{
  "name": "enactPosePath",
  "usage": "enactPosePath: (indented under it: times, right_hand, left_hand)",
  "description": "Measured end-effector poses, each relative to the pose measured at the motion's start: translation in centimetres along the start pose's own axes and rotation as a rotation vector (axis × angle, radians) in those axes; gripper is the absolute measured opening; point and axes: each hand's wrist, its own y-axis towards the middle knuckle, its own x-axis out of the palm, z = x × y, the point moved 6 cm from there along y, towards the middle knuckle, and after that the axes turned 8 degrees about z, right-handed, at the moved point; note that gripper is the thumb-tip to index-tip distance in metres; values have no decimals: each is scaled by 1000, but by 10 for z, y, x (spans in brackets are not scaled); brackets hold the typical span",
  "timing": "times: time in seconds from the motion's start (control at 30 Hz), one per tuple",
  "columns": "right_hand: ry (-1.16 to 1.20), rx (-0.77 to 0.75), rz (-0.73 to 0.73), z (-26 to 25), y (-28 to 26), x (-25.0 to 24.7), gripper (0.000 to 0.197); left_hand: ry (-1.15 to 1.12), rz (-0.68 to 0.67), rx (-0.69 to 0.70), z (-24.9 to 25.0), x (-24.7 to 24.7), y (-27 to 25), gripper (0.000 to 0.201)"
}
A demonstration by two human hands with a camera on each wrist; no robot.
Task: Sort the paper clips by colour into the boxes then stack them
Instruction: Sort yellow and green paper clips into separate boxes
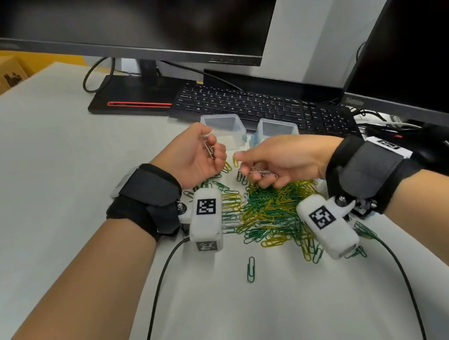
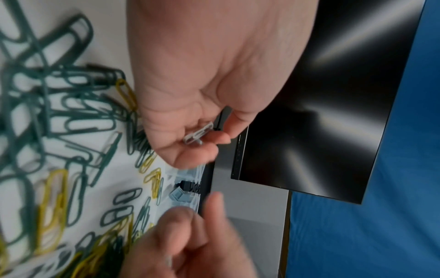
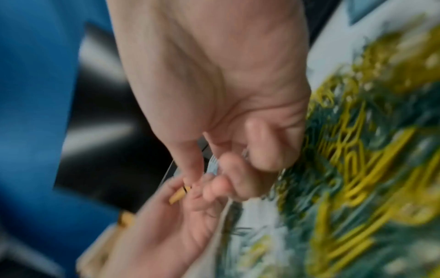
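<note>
A: Head view first. What do the hands have?

B: At centre frame, the left hand (image 1: 197, 156) lies palm up, fingers curled round a few silvery clips (image 1: 210, 149). The right hand (image 1: 278, 161), just right of it, pinches a pale clip bundle (image 1: 262, 172) in bent fingers.

A: And the rest of the clips?

B: A green and yellow pile (image 1: 271, 215) lies on the white table (image 1: 41, 175), below both hands. One green clip (image 1: 251, 269) lies apart, lower centre. Two clear boxes (image 1: 224, 127) stand just above the hands, before the keyboard (image 1: 259, 102).

A: Left wrist view?

B: The left hand (image 2: 214, 84) fills the upper centre, gripping grey clips (image 2: 198, 135) between thumb and fingers. Green clips (image 2: 59, 94) spread down the left side.

A: Right wrist view?

B: Badly blurred. The right hand (image 3: 226, 94) has curled fingers, probably round something pale; the pile (image 3: 369, 169) smears down the right side.
</note>
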Motion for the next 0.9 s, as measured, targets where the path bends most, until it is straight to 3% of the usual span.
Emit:
enactPosePath:
  times: [0.1, 0.17, 0.3, 0.47, 0.53, 0.57, 0.67, 0.73, 0.9]
  right_hand:
    - [-620, -209, 161, -10, -8, 0, 21]
    - [-798, -321, 210, -16, -10, 5, 22]
    - [-959, -367, 219, -15, -8, 16, 20]
    - [-983, -331, 124, -9, -7, 15, 26]
    - [-833, -323, 135, -10, -11, 8, 31]
    - [-634, -292, 136, -9, -13, 5, 30]
    - [277, -177, 22, -4, -15, 4, 10]
    - [690, -120, -26, 2, -12, 5, 12]
    - [1067, 27, -1, 11, -1, 13, 22]
  left_hand:
    - [56, -45, -50, -5, 5, -2, 22]
    - [77, -44, -48, -6, 6, -3, 21]
    - [56, -26, -5, -3, 7, -4, 35]
    - [52, -15, 53, -1, 10, -7, 37]
    - [100, 9, 83, 0, 10, -5, 33]
    - [125, 10, 97, 0, 11, -4, 32]
    - [155, -3, 179, 3, 14, -5, 28]
    - [170, -29, 274, 8, 18, -7, 27]
    - [403, -138, 532, 19, 31, -26, 29]
